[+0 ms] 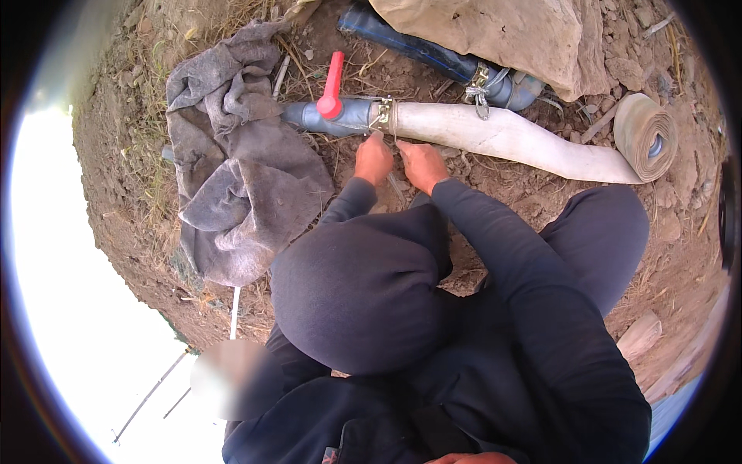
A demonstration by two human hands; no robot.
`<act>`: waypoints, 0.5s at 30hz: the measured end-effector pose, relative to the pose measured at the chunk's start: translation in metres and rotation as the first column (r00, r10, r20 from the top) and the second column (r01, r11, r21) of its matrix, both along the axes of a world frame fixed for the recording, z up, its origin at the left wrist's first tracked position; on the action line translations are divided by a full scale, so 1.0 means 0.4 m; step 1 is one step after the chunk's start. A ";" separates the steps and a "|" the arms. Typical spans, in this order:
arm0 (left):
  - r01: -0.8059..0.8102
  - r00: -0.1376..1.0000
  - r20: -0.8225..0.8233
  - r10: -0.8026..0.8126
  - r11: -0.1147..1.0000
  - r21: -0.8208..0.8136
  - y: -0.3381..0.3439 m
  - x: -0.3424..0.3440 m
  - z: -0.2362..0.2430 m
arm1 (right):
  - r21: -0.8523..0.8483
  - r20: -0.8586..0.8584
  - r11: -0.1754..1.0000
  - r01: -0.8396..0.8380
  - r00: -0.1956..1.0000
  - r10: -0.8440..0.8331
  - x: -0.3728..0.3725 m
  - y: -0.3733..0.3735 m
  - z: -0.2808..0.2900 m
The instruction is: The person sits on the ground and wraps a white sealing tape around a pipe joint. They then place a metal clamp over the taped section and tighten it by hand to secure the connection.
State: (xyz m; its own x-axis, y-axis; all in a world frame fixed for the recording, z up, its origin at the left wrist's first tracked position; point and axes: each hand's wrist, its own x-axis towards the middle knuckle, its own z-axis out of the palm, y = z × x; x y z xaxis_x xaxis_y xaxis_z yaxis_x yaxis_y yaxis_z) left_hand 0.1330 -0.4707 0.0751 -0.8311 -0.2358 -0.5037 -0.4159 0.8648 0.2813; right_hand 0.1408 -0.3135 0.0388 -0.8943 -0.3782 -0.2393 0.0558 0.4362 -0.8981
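A white flat hose [495, 133] is pushed over the end of a grey pipe fitting that carries a valve with a red handle [331, 89]. Around the hose's end sit a metal clamp [383, 114] and a thin wire [395, 117]. Just below this joint, my left hand [373, 159] has its fingers pinched together at what looks like one wire end. Close by on the right, my right hand [423, 164] is closed in a pinch on the other wire end. The fingertips are small here, and the wire between them shows only partly.
A crumpled grey cloth [243, 170] covers the pipe's left side. The hose's right end is a roll [648, 138]. Behind lie a dark blue pipe [417, 45] with a wired clamp [479, 85] and a tan sack [502, 35]. Dry soil and straw surround everything.
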 end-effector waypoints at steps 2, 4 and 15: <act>0.160 0.984 0.088 -0.155 0.985 -0.059 0.031 -0.030 0.003 | 0.012 -0.006 0.999 -0.046 0.999 0.046 -0.004 0.003 -0.003; 0.301 0.943 0.189 -0.274 0.945 -0.127 0.049 -0.082 0.012 | 0.058 0.017 0.993 -0.099 0.995 0.098 -0.015 0.007 -0.008; 0.948 0.301 0.374 -0.877 0.318 -0.018 0.019 -0.434 -0.052 | 0.006 -0.099 1.000 -0.004 0.995 0.005 0.022 -0.110 0.011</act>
